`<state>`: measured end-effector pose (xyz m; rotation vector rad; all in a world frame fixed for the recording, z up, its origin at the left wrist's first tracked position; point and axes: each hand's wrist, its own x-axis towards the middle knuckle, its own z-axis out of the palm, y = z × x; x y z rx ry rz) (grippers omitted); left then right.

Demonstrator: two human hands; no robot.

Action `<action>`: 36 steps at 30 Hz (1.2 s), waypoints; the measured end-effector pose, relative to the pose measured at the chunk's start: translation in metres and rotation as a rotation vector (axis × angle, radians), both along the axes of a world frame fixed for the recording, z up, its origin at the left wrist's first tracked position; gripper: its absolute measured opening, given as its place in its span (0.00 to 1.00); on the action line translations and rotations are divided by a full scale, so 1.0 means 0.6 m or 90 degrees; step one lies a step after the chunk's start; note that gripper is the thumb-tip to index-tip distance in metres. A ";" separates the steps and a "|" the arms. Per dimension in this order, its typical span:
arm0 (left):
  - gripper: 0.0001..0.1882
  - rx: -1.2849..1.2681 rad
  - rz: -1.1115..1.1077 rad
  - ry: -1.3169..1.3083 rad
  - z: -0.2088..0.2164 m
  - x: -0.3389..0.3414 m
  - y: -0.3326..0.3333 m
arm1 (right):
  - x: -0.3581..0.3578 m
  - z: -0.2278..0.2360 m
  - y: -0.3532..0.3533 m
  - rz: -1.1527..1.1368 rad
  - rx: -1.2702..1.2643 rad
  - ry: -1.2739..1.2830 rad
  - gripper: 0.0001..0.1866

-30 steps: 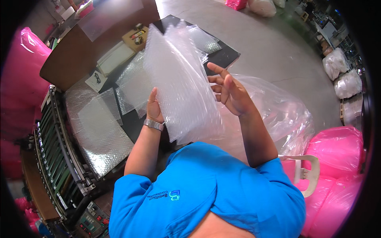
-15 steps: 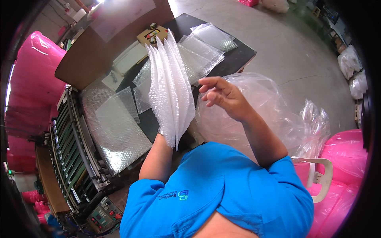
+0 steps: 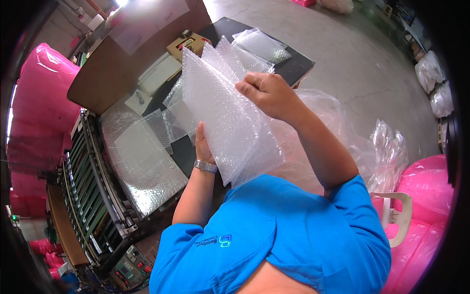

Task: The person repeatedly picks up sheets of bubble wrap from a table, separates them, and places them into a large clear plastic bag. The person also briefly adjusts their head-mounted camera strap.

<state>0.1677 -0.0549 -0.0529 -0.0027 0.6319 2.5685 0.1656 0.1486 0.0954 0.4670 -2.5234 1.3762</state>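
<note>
The bare left hand (image 3: 204,147) clasps fanned, flat, translucent bubble-wrap sheets (image 3: 225,120), thumb in front (fingers hidden from me); the curled bare right hand (image 3: 266,93) pinches their edge.

Hands (image 3: 268,95) holding bubble-wrap sheets (image 3: 227,115), black table (image 3: 299,62)

Bright light (image 3: 121,2) flaring top left; glare sparkling off flat bubble sheet (image 3: 149,193); fisheye bending edges, corners pitch black.
</note>
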 end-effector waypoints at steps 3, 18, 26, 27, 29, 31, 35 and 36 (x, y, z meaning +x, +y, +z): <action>0.37 -0.040 0.048 0.011 -0.013 -0.003 -0.008 | -0.013 -0.017 -0.004 -0.199 0.025 0.179 0.19; 0.34 -0.102 0.118 0.054 -0.018 -0.007 -0.021 | -0.014 -0.003 -0.014 -0.156 0.047 0.200 0.16; 0.34 -0.067 0.081 0.033 -0.020 0.006 -0.024 | -0.092 0.056 0.014 -0.133 0.027 0.035 0.24; 0.34 -0.062 0.072 0.038 -0.018 0.006 -0.022 | -0.103 0.055 0.004 -0.121 0.035 0.037 0.24; 0.34 -0.088 0.071 0.076 -0.035 0.001 -0.023 | -0.128 0.045 -0.010 -0.085 0.102 0.048 0.22; 0.35 -0.102 0.074 0.093 -0.038 -0.001 -0.023 | -0.153 0.027 -0.024 -0.114 0.118 0.143 0.20; 0.35 -0.069 0.075 0.075 0.004 -0.001 -0.009 | -0.169 0.014 -0.026 -0.162 -0.203 0.118 0.16; 0.34 -0.054 0.080 0.070 0.017 -0.001 -0.009 | -0.170 0.019 -0.030 -0.166 -0.343 0.102 0.16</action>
